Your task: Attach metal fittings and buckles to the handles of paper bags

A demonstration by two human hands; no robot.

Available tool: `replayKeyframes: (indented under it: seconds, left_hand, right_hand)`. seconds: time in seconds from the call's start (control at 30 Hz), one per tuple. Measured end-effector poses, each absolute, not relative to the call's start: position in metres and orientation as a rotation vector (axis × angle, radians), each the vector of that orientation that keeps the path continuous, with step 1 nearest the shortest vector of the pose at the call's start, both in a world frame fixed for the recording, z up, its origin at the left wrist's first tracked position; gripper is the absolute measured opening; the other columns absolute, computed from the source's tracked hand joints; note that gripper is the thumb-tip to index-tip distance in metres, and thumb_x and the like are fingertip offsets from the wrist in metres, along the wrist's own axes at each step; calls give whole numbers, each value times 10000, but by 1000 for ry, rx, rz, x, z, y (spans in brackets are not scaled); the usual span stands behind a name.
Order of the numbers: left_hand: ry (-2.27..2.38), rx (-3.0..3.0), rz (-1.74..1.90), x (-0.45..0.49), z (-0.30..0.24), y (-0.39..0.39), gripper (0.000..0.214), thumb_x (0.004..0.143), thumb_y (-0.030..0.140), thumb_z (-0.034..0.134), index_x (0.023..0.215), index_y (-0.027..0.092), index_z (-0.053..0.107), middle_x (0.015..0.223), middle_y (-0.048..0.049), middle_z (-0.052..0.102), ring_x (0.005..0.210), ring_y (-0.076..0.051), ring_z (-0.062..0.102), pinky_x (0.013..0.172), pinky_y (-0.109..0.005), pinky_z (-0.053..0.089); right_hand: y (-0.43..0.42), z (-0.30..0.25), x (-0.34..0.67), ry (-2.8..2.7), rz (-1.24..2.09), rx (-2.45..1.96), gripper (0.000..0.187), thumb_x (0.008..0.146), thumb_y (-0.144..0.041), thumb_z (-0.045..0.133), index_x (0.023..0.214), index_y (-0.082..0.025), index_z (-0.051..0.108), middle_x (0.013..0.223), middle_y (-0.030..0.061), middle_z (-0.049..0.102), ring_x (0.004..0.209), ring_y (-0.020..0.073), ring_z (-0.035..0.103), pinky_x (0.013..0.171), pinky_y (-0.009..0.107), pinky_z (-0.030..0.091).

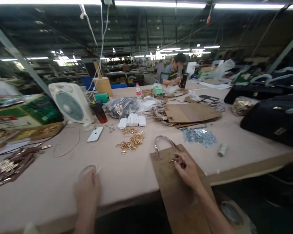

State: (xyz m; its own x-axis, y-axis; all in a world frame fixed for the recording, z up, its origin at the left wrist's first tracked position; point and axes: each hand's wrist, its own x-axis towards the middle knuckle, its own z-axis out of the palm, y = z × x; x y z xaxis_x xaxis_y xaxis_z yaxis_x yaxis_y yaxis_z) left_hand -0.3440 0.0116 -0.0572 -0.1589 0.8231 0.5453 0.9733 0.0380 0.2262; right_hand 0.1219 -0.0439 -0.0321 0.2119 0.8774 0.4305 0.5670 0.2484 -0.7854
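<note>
A flat brown paper bag (168,165) lies across the table's (56,185) near edge, its lower end hanging over, and a curved metal handle (163,145) rests on its top end. The person's right hand (187,170) is at that end, its fingers (178,159) pinched narrow on a small gold fitting (172,160) just beside the handle's foot. The work in hand looks like fixing the handle to the bag, and the next move calls for keeping the fitting lined up with the handle. The left hand (86,191) sits apart on the table, its fingers (91,174) curled at a thin clear ring (87,170); I cannot tell whether they grip it. Further up lie a heap of gold fittings (132,140), a white phone (95,134), a pile of grey metal pieces (199,136) and stacked paper bags (190,112), while a co-worker (173,73) sits working at the far end.
</note>
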Motion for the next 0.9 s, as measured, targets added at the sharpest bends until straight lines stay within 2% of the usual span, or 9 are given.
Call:
replayKeyframes:
  seconds: [0.2, 0.4, 0.6, 0.73, 0.9]
  left_hand:
    - [-1784, -2240, -1029, -284, -56, 0, 332, 1000, 388, 466, 1166, 192, 676, 1063, -118, 742, 972, -290, 684, 906, -436, 536]
    - [-1575, -2555, -1009, -199, -40, -27, 277, 1046, 324, 471, 1213, 215, 663, 1069, -103, 741, 1002, -261, 687, 894, -419, 545]
    - [-1526, -2620, -945, -156, -29, -37, 225, 1035, 260, 514, 1202, 237, 663, 1019, -79, 733, 972, -244, 678, 871, -396, 515]
    - [-1495, -2659, -970, -157, -29, -36, 236, 1034, 258, 516, 1223, 231, 654, 1050, -83, 732, 994, -240, 678, 893, -395, 511]
    - [-1512, -2675, -962, -158, -30, -36, 237, 1037, 285, 523, 1228, 221, 648, 1070, -89, 731, 1001, -244, 675, 892, -401, 512]
  right_hand:
    - [-44, -34, 121, -1435, 397, -1420, 335, 913, -290, 607, 1235, -217, 666, 1062, 72, 676, 666, 141, 598, 633, 277, 514]
    - [-48, -30, 120, -1464, 465, -1372, 342, 930, -327, 625, 1254, -220, 655, 1030, 60, 689, 688, 146, 610, 630, 271, 515]
    - [-58, -22, 97, -1576, 521, -1267, 276, 956, -337, 610, 1197, -221, 679, 963, 63, 689, 774, 180, 646, 715, 299, 556]
    - [-56, -16, 66, -1731, 579, -1207, 318, 937, -302, 643, 1248, -239, 656, 1081, 75, 698, 858, 192, 665, 820, 328, 572]
    - [-43, -15, 41, -1907, 511, -1361, 385, 918, -298, 689, 1298, -267, 635, 1198, 60, 681, 948, 199, 678, 927, 334, 547]
